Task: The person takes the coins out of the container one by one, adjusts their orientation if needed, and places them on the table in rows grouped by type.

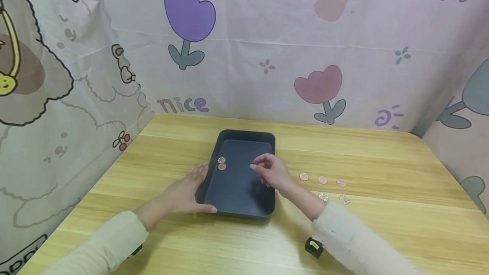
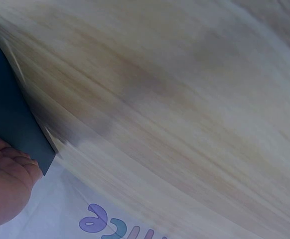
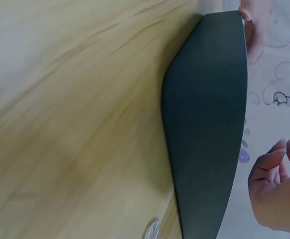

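Observation:
A dark rectangular tray point(image 1: 244, 207) stands on the table. My left hand point(image 1: 187, 192) rests at its left wall, fingers extended along the side and thumb reaching to the front rim. Inside, near the left wall, a gold-coloured coin point(image 1: 221, 160) and a copper-coloured coin point(image 1: 222, 166) lie close together. Over the tray's right half hovers my right hand point(image 1: 272, 174), thumb and index fingertips brought together; I cannot tell whether something thin is between them. In the right wrist view, that hand point(image 3: 277, 186) shows past the tray's outer wall point(image 3: 207, 114).
Right of the tray, three copper-coloured coins point(image 1: 322, 180) lie in a row. Two pale gold coins point(image 1: 344, 199) lie in front of them, one partly behind the right forearm. A printed cloth point(image 1: 244, 54) hangs behind the wooden table point(image 1: 164, 241).

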The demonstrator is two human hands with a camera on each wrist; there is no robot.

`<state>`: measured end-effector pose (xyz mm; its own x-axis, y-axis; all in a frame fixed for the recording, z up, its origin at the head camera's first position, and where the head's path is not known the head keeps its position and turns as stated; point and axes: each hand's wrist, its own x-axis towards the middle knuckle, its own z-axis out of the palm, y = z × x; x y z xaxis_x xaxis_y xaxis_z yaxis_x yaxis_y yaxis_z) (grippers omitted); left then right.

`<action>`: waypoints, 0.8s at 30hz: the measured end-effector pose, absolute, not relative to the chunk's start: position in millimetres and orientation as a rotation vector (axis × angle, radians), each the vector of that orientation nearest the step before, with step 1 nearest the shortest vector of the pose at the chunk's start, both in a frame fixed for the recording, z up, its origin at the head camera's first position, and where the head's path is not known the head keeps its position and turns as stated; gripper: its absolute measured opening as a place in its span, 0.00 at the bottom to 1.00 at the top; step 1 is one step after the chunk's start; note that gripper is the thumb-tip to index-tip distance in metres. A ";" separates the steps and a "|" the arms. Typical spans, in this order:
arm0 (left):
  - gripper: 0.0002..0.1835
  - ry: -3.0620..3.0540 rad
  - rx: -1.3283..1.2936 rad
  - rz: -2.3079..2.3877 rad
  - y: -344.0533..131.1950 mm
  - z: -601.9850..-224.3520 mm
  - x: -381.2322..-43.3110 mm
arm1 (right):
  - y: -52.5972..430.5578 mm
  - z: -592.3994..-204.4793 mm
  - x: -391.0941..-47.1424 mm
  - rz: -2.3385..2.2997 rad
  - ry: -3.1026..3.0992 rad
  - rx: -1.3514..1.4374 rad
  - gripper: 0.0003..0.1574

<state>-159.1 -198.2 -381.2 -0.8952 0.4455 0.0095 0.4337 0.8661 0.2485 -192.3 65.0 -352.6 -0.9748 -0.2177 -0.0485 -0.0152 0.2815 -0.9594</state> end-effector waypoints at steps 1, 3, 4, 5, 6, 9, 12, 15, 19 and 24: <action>0.65 2.988 0.705 0.380 -198.4 -381.2 -159.1 | 61.5 -353.3 -193.6 -1.773 2.375 -0.215 0.12; 0.64 2.985 0.700 0.378 -198.6 -381.2 -159.2 | 54.7 -355.0 -196.6 -1.770 2.386 -0.224 0.11; 0.64 2.985 0.703 0.380 -198.5 -381.0 -159.1 | 51.2 -355.9 -198.1 -1.773 2.390 -0.234 0.11; 0.64 2.983 0.700 0.381 -198.3 -380.6 -159.0 | 47.9 -356.9 -199.5 -1.773 2.397 -0.248 0.11; 0.64 2.985 0.705 0.379 -198.4 -380.8 -159.2 | 44.8 -357.6 -200.9 -1.780 2.394 -0.262 0.11; 0.64 2.986 0.704 0.383 -198.1 -380.6 -159.4 | 35.7 -360.3 -205.4 -1.790 2.403 -0.290 0.11; 0.64 2.987 0.699 0.386 -198.0 -380.2 -159.2 | 27.3 -363.7 -210.3 -1.779 2.428 -0.282 0.11; 0.64 2.981 0.687 0.389 -198.0 -379.8 -159.0 | 19.7 -367.4 -214.6 -1.758 2.453 -0.270 0.12; 0.64 2.978 0.691 0.394 -198.5 -380.2 -159.5 | 10.3 -371.9 -219.9 -1.742 2.466 -0.216 0.14; 0.63 2.974 0.704 0.383 -197.9 -380.2 -160.3 | 0.2 -374.3 -225.5 -1.714 2.484 -0.157 0.14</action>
<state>-160.3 -197.9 -380.2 -0.8938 0.4484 -0.0029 0.4331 0.8648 0.2541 -225.5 0.2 -374.3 -0.9875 -0.1529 -0.0392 -0.0176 0.3539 -0.9351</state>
